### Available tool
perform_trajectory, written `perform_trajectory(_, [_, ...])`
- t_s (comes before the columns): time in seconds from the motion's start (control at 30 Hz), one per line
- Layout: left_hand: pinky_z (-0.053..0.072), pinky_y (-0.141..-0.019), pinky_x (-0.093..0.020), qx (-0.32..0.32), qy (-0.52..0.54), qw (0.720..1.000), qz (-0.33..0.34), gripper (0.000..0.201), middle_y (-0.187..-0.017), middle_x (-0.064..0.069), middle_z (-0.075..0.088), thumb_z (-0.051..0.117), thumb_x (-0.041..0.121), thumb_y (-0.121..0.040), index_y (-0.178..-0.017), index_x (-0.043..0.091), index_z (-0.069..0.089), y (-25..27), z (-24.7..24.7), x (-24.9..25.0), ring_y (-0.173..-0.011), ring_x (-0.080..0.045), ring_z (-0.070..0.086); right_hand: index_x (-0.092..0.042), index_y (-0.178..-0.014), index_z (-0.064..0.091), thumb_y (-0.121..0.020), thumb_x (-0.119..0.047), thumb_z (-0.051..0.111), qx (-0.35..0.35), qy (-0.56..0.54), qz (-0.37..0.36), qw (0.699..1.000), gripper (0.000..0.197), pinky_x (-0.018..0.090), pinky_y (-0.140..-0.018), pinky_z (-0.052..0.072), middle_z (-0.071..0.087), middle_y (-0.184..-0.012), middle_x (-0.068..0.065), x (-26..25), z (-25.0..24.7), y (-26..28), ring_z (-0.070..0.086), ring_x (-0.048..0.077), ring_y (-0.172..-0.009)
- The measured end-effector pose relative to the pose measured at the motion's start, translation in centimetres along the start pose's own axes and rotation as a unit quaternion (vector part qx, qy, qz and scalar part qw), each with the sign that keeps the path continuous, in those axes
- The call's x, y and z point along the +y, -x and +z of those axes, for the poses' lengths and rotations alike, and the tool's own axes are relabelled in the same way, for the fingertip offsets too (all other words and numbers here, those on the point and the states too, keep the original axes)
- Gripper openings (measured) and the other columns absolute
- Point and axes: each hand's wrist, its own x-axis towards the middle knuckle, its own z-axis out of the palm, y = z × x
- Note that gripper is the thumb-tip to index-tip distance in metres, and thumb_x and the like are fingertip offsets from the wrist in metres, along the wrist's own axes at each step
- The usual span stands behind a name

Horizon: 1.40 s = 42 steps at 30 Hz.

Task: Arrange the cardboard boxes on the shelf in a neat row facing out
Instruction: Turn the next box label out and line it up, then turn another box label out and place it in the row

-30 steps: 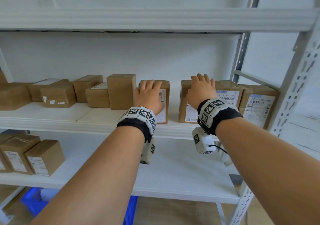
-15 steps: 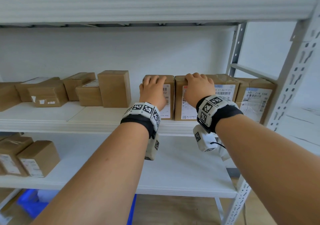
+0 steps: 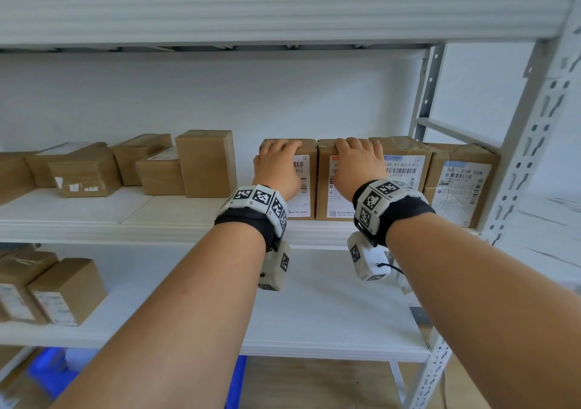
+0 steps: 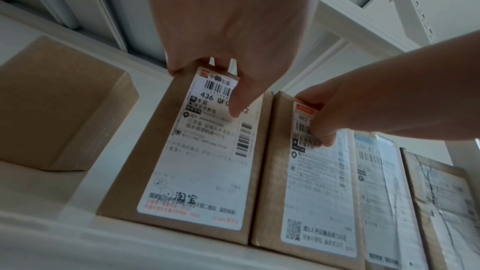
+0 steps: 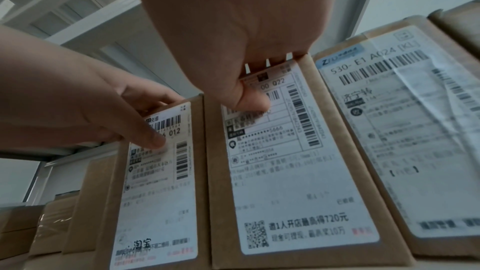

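We find the gap between the two boxes under the hands closed: a second ago the box under the left hand (image 3: 276, 169) stood clear of its neighbour; the two labelled fronts now stand side by side, touching or very nearly so, at the front edge of the shelf (image 3: 94, 220) toward its right end. The left hand grips the 012 box (image 4: 197, 151), fingers curled over the top edge and thumb pressed on the label. The right hand (image 3: 356, 165) holds the 022 box (image 5: 291, 171) the same way. Right of these, the 530 box (image 3: 405, 163) and the end box (image 3: 462, 188) beside the upright complete a run of four, labels outward. We judge this section close to done. Left of the run, the plain upright box (image 3: 206, 163) stands apart, and the low boxes (image 3: 85, 173) beyond it lie askew and further back; these remain to be aligned.
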Motion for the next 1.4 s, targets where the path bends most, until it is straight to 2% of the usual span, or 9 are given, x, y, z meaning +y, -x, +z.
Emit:
perform_trajectory(0.13, [0.023,-0.117,-0.039,-0.014,0.053,0.998,-0.024,0.062,-0.148,-0.002,0.039,0.051,-0.004,-0.086,-0.142,0.022,0.044,-0.6,-0.7,-0.4,-0.142,-0.023,0.023,-0.015,-0.141,0.037,-0.086,-0.014,0.048,0.013,0.003,-0.007,1.0,0.055,0.046,-0.12,0.01,0.043,-0.144,0.005,0.1,0.4,0.3,0.03,0.027,-0.139])
perform_trajectory(0.3, [0.022,-0.118,-0.043,-0.017,0.03,0.999,-0.012,0.065,-0.15,-0.001,0.037,0.047,-0.007,-0.086,-0.144,0.022,0.041,-0.3,-0.6,-0.2,-0.144,-0.023,0.02,-0.013,-0.142,0.035,-0.085,-0.015,0.049,0.007,0.008,-0.003,1.0,0.058,0.047,-0.12,0.012,0.041,-0.145,0.007,-0.1,0.2,0.4,0.029,0.029,-0.139])
perform_trajectory(0.43, [0.002,-0.12,-0.054,-0.052,0.002,0.998,-0.023,0.077,-0.162,0.001,0.014,0.044,-0.008,-0.086,-0.152,0.027,0.026,0.2,-1.2,0.2,-0.151,-0.022,-0.001,-0.011,-0.142,0.034,-0.086,-0.015,0.05,0.008,-0.003,0.0,1.0,0.059,0.047,-0.119,0.014,0.039,-0.146,0.007,-0.3,-0.4,0.6,0.029,0.028,-0.14])
perform_trajectory(0.53, [-0.002,-0.12,-0.054,-0.049,-0.006,0.998,-0.024,0.081,-0.164,0.0,0.004,0.044,-0.008,-0.086,-0.154,0.028,0.018,0.8,-1.8,0.7,-0.151,-0.022,-0.007,-0.01,-0.143,0.034,-0.086,-0.014,0.049,0.022,-0.019,-0.003,1.0,0.059,0.047,-0.119,0.015,0.036,-0.148,0.008,-0.8,-0.9,1.1,0.027,0.028,-0.141])
perform_trajectory(0.73, [0.006,-0.122,-0.05,-0.003,-0.026,0.998,-0.06,0.076,-0.164,-0.002,0.005,0.042,-0.005,-0.089,-0.154,0.025,0.018,2.1,-3.5,-0.3,-0.151,-0.023,-0.002,-0.008,-0.139,0.039,-0.089,-0.006,0.044,0.063,-0.084,-0.034,0.994,0.051,0.041,-0.117,0.021,0.038,-0.147,0.01,-2.5,-2.5,2.8,0.03,0.029,-0.138])
perform_trajectory(0.97, [0.011,-0.121,-0.05,0.027,-0.031,0.994,-0.097,0.071,-0.163,-0.003,0.012,0.042,-0.002,-0.09,-0.154,0.02,0.02,2.7,-4.7,-3.7,-0.151,-0.023,0.006,-0.01,-0.144,0.034,-0.083,-0.003,0.049,0.046,-0.128,-0.07,0.988,0.063,0.039,-0.118,0.021,0.034,-0.15,0.01,-5.8,-2.4,2.7,0.026,0.027,-0.141])
perform_trajectory(1.13, [0.019,-0.12,-0.045,0.055,-0.03,0.993,-0.101,0.068,-0.16,-0.005,0.023,0.043,-0.004,-0.089,-0.152,0.016,0.027,1.6,-5.2,-5.7,-0.148,-0.023,0.018,-0.009,-0.139,0.042,-0.081,0.0,0.046,0.06,-0.155,-0.079,0.983,0.058,0.037,-0.112,0.03,0.044,-0.143,0.009,-7.9,-1.1,1.6,0.036,0.028,-0.134])
perform_trajectory(1.27, [0.021,-0.119,-0.042,0.043,-0.03,0.992,-0.116,0.067,-0.158,-0.005,0.026,0.041,-0.004,-0.089,-0.151,0.015,0.028,0.9,-6.5,-6.4,-0.147,-0.024,0.023,-0.009,-0.136,0.045,-0.083,-0.003,0.043,0.026,-0.154,-0.073,0.985,0.054,0.035,-0.107,0.031,0.047,-0.138,0.008,-9.3,-1.3,1.0,0.039,0.028,-0.129])
perform_trajectory(1.4, [0.022,-0.119,-0.044,-0.003,-0.028,0.99,-0.135,0.066,-0.16,-0.007,0.022,0.041,-0.003,-0.09,-0.151,0.015,0.027,0.9,-8.6,-7.2,-0.147,-0.026,0.021,-0.008,-0.132,0.049,-0.084,-0.003,0.044,0.012,-0.16,-0.056,0.986,0.048,0.035,-0.105,0.033,0.049,-0.135,0.01,-10.9,-2.8,-0.1,0.041,0.029,-0.127])
